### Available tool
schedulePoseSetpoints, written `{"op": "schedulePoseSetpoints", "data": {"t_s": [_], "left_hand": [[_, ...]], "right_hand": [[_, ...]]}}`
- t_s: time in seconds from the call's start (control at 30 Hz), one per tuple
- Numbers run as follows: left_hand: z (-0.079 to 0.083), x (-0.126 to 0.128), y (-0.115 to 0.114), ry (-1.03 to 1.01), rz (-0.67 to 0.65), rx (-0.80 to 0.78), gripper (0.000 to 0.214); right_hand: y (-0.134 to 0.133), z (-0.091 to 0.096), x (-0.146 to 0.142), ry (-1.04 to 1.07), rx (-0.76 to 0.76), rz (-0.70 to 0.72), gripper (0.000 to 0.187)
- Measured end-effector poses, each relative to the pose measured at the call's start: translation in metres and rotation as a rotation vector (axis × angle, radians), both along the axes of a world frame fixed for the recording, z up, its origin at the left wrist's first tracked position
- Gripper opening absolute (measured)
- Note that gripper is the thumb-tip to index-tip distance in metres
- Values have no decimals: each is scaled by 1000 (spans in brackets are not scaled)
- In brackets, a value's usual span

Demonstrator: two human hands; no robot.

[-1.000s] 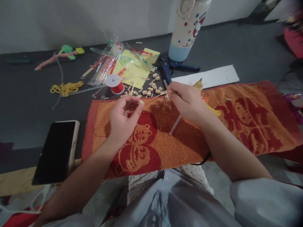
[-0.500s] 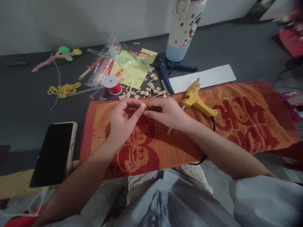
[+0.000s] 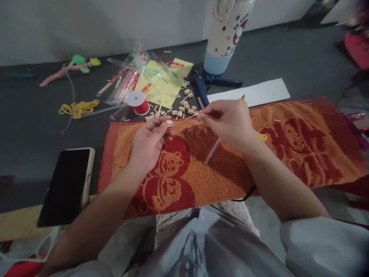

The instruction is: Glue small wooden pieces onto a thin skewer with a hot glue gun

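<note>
My left hand (image 3: 151, 140) pinches a small bundle of short pale wooden sticks (image 3: 169, 123) between thumb and fingertips. To its right, my right hand (image 3: 227, 121) has thumb and index finger closed on the end of a thin wooden stick (image 3: 190, 116) at the towel's far edge. Under both hands lies an orange and red towel (image 3: 219, 181). A yellow hot glue gun (image 3: 261, 136) is mostly hidden behind my right hand, its clear glue stick (image 3: 211, 152) showing below. Several cut stick bundles (image 3: 180, 111) are scattered just beyond the towel.
Behind the pieces are a red thread spool (image 3: 140, 105), yellow paper (image 3: 155, 96), plastic-wrapped sticks (image 3: 123, 86), blue-handled cutters (image 3: 201, 86), a white strip (image 3: 259, 94) and a tall bottle (image 3: 220, 50). Yellow yarn (image 3: 77, 109) and a phone (image 3: 66, 184) lie left.
My right hand has left the small bundle and moved right and away from me, closing on the thin stick. My left hand keeps the bundle, shifted slightly left.
</note>
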State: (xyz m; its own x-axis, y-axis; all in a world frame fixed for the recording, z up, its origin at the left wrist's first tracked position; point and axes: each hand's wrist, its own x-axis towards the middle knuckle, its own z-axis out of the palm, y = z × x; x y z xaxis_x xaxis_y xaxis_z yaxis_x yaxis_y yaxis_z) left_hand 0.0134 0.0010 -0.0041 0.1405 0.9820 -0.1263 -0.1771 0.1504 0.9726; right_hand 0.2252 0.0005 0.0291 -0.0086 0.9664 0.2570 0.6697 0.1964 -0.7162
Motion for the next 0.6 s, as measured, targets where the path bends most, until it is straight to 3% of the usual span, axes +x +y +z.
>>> {"op": "schedulePoseSetpoints", "data": {"t_s": [0.2, 0.3, 0.43, 0.6], "left_hand": [[5, 5, 0, -98, 55, -130, 13], [9, 6, -1, -126, 28, -159, 12], [13, 7, -3, -166, -7, -189, 11], [18, 9, -5, -188, -52, -276, 11]], "right_hand": [[6, 0, 11, -55, 61, -83, 12], [6, -2, 9, 29, 54, -18, 12], [2, -3, -3, 294, 12, 136, 13], [-2, -1, -17, 770, -237, 340, 24]]}}
